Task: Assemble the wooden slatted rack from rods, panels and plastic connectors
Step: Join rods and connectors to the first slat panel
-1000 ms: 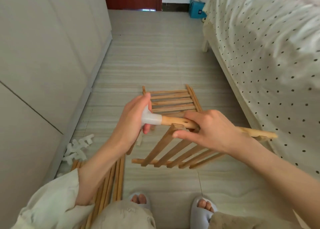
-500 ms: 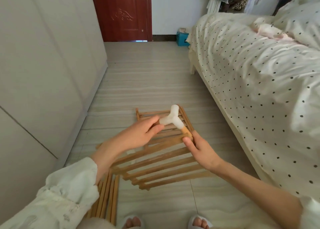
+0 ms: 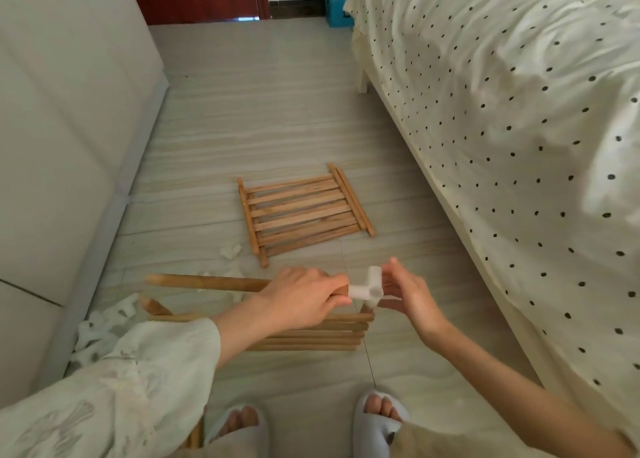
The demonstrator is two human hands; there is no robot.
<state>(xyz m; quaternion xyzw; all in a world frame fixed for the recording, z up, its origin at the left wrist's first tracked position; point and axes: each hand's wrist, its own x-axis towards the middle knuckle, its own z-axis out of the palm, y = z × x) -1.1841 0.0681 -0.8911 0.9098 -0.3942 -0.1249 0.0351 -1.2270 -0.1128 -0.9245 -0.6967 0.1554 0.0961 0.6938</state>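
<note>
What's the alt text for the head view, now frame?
Left hand grips a wooden rod tipped with a white plastic connector; right hand is open beside it. A slatted panel lies on the floor beyond, near a bed.

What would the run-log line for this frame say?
left hand grips rod | right hand open beside white connector | spare panel on floor

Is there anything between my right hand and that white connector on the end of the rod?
Nothing visible. The right hand is open beside the white connector, while the left hand grips the rod.
</note>
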